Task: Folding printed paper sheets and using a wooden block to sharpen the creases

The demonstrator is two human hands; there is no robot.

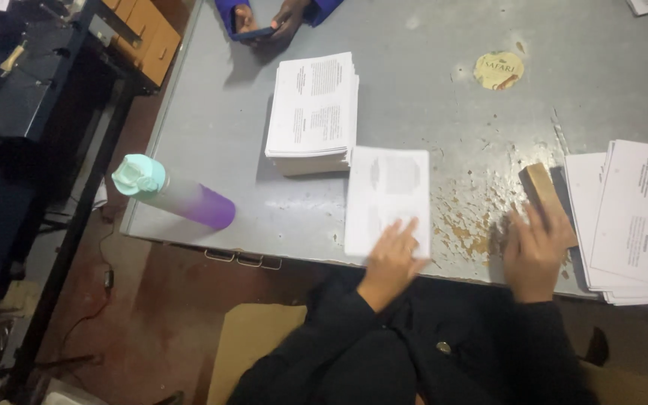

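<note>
My left hand (393, 253) rests flat on the near end of a single folded white sheet (386, 191) lying on the grey table (444, 105). My right hand (534, 251) grips a small wooden block (543, 193) at the table's near edge, beside a worn, flaking patch of the surface. A tall stack of printed sheets (313, 112) sits just beyond the single sheet. More printed sheets (635, 217) lie spread to the right of the block.
A bottle with a mint cap and purple base (174, 196) stands at the table's left corner. Another person's hands in blue sleeves hold a phone (255, 31) at the far edge. A round yellow sticker (499, 70) marks the table. A dark cabinet (24, 82) is at left.
</note>
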